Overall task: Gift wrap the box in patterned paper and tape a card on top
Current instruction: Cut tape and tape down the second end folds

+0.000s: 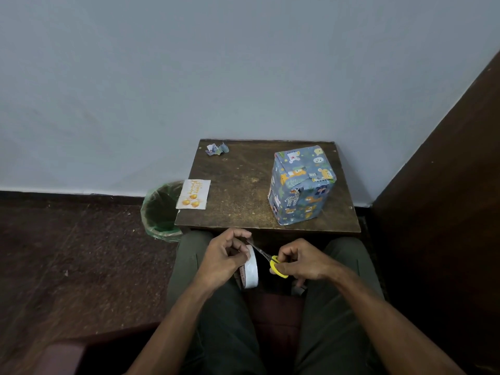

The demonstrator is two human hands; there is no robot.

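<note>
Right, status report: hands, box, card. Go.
Left hand pinches tape pulled from the tape roll; right hand grips yellow scissors, blades at the tape. Box wrapped, upright on table. Card at table's left edge, untaped.

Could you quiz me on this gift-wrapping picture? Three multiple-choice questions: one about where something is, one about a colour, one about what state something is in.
1. Where does the card lie?
A. on top of the box
B. at the table's left edge
C. in the bin

2. What colour are the scissors' handles?
A. yellow
B. red
C. black

3. What state is the box in?
A. bare
B. half covered
C. wrapped

Answers:
1 B: the card overhangs the table edge, apart from the box.
2 A: the right hand holds yellow-handled scissors.
3 C: patterned paper covers every visible side.
</note>
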